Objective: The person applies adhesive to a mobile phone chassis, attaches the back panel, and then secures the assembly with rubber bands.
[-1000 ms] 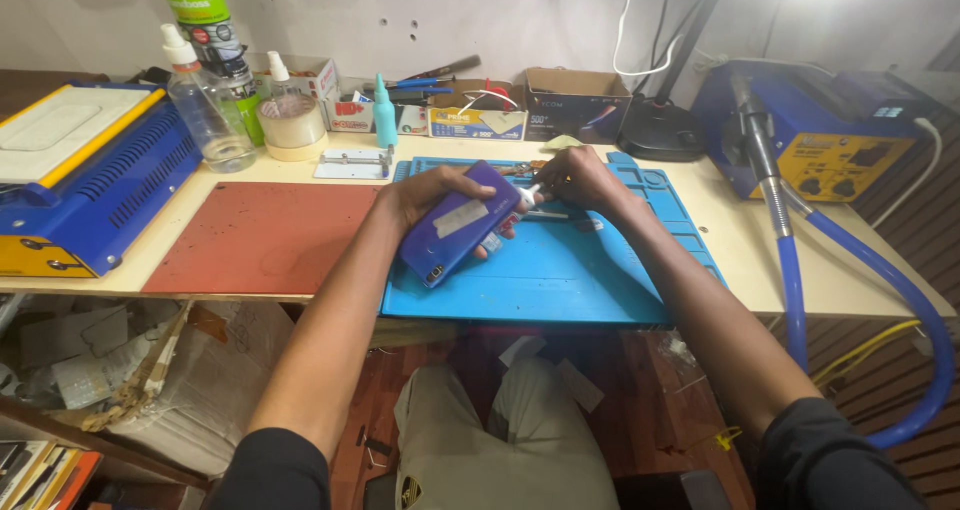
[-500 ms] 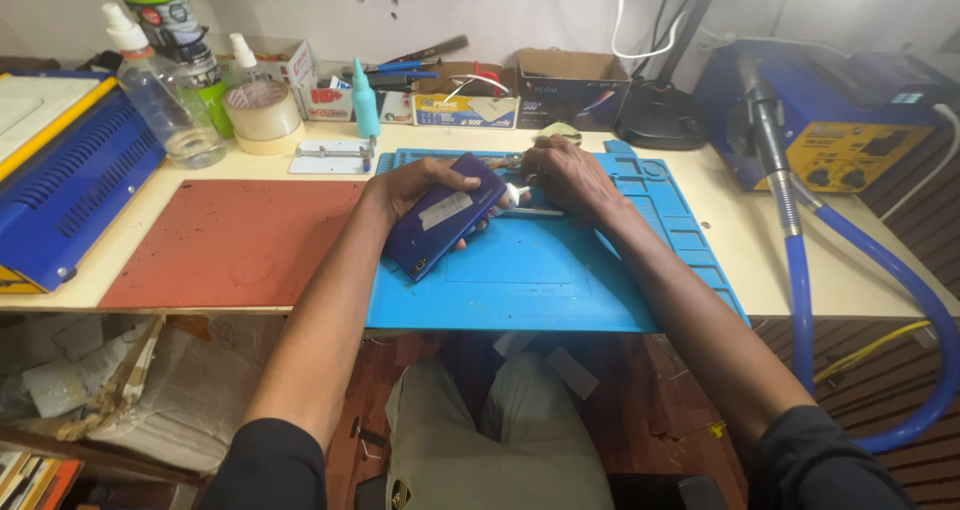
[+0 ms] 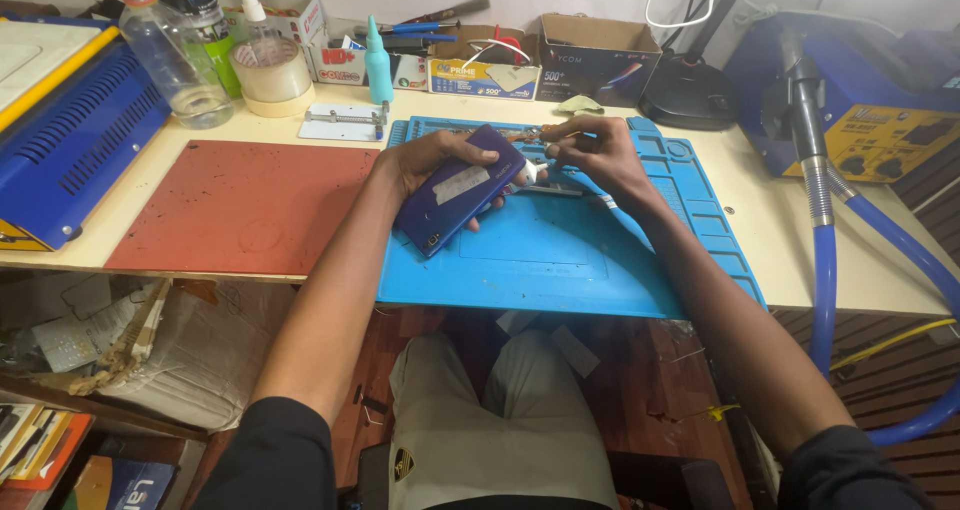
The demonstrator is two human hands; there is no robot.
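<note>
While my left hand (image 3: 425, 160) clamps the blue phone (image 3: 462, 188) over the blue mat (image 3: 560, 260), its long axis slants up-right toward my right hand (image 3: 590, 150), pinched on a small tool at its top end.

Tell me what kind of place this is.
Likely a phone repair bench: the left hand holds a blue phone over a blue silicone work mat, with a blue hot-air rework station at the right.

Open dark cardboard box (image 3: 590, 58) behind blue mat (image 3: 600, 260); small white-red carton (image 3: 330, 60) leftward
</note>
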